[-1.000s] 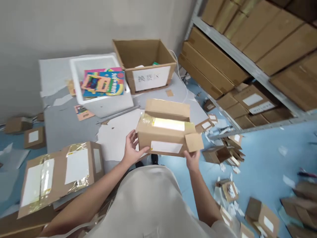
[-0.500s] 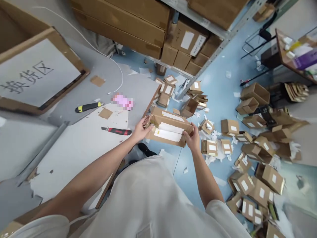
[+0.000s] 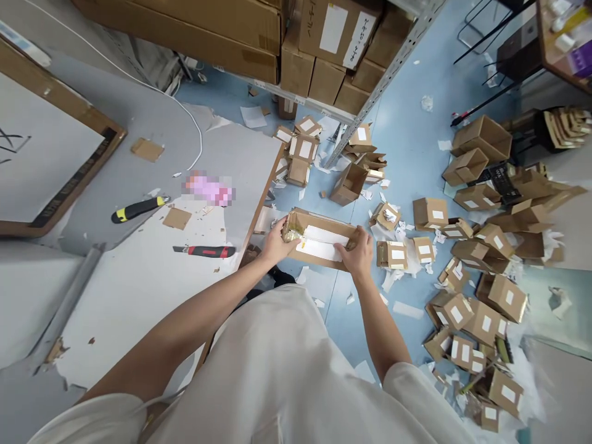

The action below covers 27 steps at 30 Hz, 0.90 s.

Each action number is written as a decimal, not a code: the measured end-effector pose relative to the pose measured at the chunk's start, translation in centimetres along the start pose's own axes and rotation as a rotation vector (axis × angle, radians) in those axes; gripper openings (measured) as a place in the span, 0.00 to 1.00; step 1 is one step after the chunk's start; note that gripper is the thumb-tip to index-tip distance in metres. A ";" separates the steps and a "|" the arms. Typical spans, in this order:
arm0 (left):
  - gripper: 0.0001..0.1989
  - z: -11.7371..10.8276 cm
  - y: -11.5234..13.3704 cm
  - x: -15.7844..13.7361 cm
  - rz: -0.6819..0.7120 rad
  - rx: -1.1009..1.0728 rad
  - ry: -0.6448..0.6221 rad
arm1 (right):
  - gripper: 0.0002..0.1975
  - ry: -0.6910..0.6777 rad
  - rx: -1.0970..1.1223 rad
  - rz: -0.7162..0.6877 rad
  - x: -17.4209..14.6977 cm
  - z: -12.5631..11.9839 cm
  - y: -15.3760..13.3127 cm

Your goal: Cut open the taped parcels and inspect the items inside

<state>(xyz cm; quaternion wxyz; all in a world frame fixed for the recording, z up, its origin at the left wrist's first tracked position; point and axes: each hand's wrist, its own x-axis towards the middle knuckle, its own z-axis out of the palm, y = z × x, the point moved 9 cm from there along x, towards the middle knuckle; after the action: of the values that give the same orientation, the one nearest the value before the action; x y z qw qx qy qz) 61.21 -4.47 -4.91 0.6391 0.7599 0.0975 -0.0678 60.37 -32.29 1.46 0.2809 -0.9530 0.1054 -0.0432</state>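
A long brown cardboard box [image 3: 319, 262] with white labels on it is held up in front of my body, above the floor. My left hand [image 3: 279, 242] grips its left end, where shiny tape shows at the corner. On its right end my right hand [image 3: 357, 249] is closed, with the thumb over the front. What lies inside the box, if anything, I cannot make out. To the left on the worktable [image 3: 139, 290] lie a red and black utility knife [image 3: 204, 251] and a yellow and black utility knife [image 3: 139, 209].
Cardboard scraps [image 3: 177, 218] and a pixelated pink item [image 3: 210, 188] lie on the table. A metal shelf post [image 3: 388, 80] stands ahead beside stacked cartons [image 3: 296, 71]. Many small boxes [image 3: 430, 213] and paper shreds cover the floor to the right.
My view has shifted, so the table and shelf sit lower left and higher. The box has tipped in my hands, showing more of its upper side. Both hands keep hold of its ends.
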 end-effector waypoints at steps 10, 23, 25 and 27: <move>0.42 -1.1 -2.2 0.1 -0.115 -0.247 -0.204 | 0.38 -0.135 -0.209 -0.077 -0.1 1.1 -0.1; 0.34 -8.1 -5.3 -4.7 -0.368 -0.589 0.069 | 0.29 -0.328 -0.107 -0.336 -1.7 5.7 -4.9; 0.32 -12.0 -5.9 -6.6 -0.331 -0.592 0.225 | 0.26 -0.448 -0.060 -0.493 -2.0 9.2 -8.5; 0.30 -16.2 -6.6 -9.5 -0.302 -0.604 0.390 | 0.24 -0.569 -0.009 -0.669 -2.6 12.6 -13.1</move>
<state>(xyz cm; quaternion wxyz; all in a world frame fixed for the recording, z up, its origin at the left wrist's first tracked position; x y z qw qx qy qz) 50.06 12.02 -6.28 0.7863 0.5132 0.3435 0.0163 61.91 -14.31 -2.04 0.2652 -0.9098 -0.2904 0.1330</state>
